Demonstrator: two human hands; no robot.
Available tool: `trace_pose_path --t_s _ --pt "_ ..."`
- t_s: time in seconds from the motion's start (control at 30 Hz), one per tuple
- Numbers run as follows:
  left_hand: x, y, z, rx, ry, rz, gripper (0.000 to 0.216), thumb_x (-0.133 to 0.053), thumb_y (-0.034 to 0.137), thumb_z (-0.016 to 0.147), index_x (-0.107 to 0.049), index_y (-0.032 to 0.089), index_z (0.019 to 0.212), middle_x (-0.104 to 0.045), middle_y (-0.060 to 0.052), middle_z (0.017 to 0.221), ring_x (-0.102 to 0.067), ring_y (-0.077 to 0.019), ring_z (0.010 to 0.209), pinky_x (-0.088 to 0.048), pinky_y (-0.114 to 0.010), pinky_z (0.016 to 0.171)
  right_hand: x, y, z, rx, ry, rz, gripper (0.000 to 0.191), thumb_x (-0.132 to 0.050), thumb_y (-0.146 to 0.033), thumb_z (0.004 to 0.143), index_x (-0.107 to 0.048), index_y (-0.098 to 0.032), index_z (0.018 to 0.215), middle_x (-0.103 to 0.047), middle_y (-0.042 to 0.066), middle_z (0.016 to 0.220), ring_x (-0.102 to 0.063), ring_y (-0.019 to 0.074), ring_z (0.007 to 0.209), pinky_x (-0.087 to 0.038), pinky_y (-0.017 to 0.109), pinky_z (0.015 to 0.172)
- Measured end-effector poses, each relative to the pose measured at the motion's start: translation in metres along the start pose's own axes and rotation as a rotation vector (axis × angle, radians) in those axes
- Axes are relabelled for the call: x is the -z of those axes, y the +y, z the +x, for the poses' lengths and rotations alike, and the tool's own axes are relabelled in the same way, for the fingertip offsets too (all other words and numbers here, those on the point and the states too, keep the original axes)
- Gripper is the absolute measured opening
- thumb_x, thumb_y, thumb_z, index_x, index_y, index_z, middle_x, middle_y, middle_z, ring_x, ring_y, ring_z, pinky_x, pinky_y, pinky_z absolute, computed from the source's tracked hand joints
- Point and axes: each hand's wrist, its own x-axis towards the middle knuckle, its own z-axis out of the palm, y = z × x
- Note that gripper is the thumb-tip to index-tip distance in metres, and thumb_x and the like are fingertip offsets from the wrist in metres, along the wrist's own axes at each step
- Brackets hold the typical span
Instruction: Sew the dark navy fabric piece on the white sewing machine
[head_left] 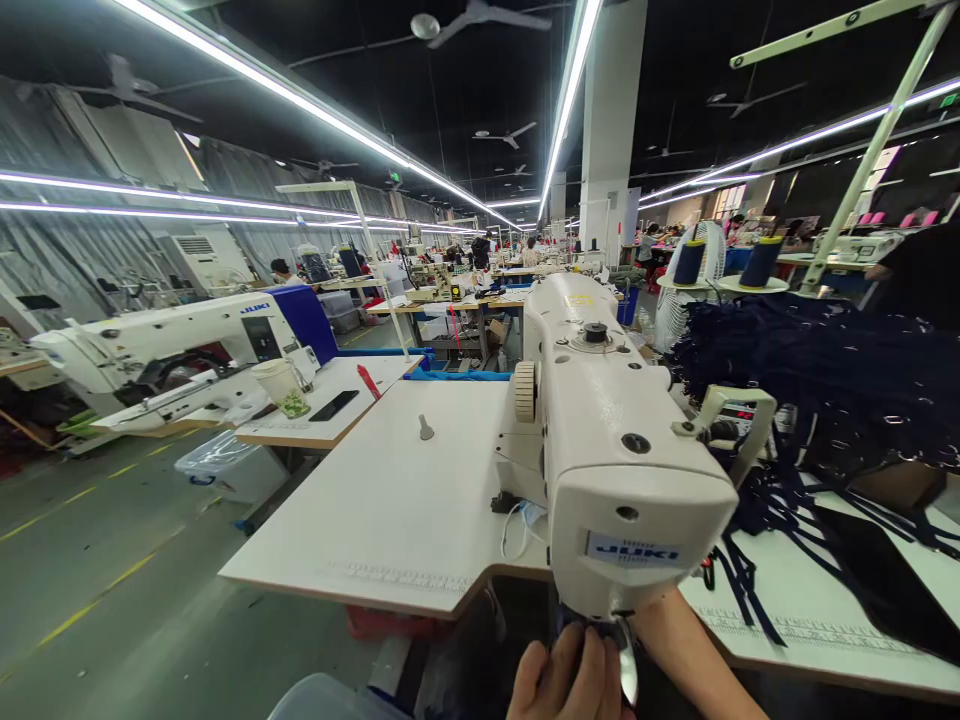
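Where the white sewing machine (600, 440) juts toward the near edge of its white table (390, 500), the person's two hands meet just under the machine's head. The left hand (562, 680) sits lowest in view, its fingers curled closed around a bit of dark navy fabric (577, 632) right at the needle end, touching the metal part that hangs down there. The right hand (660, 625) comes in from the right, but only the wrist and forearm show; the machine's head hides its fingers, so I cannot tell whether they are open or gripping. The fabric is pinched between the left hand and the underside of the head, mostly hidden.

To the right of the machine a big heap of navy straps (825, 390) spills across the table, some trailing off its near edge. Two navy thread cones (761, 262) stand on a rack behind the heap. On the next table to the left stands another white machine (165, 350), with a lidded cup (283, 388) and a dark phone (334, 405) beside it. Other workers sit far back along the rows.
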Motion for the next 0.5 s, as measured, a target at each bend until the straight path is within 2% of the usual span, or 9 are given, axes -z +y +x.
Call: trace_pose_path --t_s 0.1,0.23,0.4,0.5 --pt "0.005 0.001 0.005 -0.011 -0.022 0.021 0.043 -0.032 0.031 0.101 -0.069 0.023 0.081 -0.071 0.009 0.076 -0.063 -0.0069 0.075 -0.034 -0.031 0.079 0.000 0.003 -0.002 -0.014 0.026 -0.020 0.018 -0.063 -0.025 0.086 -0.069 -0.018 0.102 -0.073 0.006 0.096 -0.068 0.0214 0.089 -0.055 0.033 0.078" --pt "0.008 0.001 0.010 -0.015 -0.064 0.011 0.040 -0.032 0.028 0.100 -0.068 0.024 0.084 -0.073 0.008 0.077 -0.064 -0.0076 0.076 -0.035 -0.033 0.079 -0.001 0.004 0.001 -0.029 0.073 -0.057 0.023 -0.060 -0.021 0.076 -0.073 -0.018 0.095 -0.076 0.009 0.089 -0.067 0.0252 0.085 -0.055 0.029 0.071" --pt "0.009 0.002 0.012 -0.010 -0.095 0.022 0.039 -0.032 0.028 0.100 -0.068 0.024 0.086 -0.074 0.007 0.079 -0.065 -0.0074 0.077 -0.035 -0.034 0.077 -0.002 0.005 0.003 -0.023 0.085 -0.082 0.028 -0.054 -0.023 0.077 -0.073 -0.016 0.096 -0.075 0.011 0.095 -0.067 0.0270 0.086 -0.054 0.032 0.072" --pt "0.009 0.002 0.012 0.001 -0.097 0.031 0.039 -0.031 0.028 0.100 -0.068 0.023 0.085 -0.073 0.008 0.079 -0.065 -0.0067 0.076 -0.035 -0.034 0.076 -0.003 0.009 0.003 -0.043 0.083 -0.095 0.027 -0.053 -0.024 0.076 -0.073 -0.017 0.092 -0.076 0.010 0.089 -0.067 0.0265 0.081 -0.054 0.031 0.068"
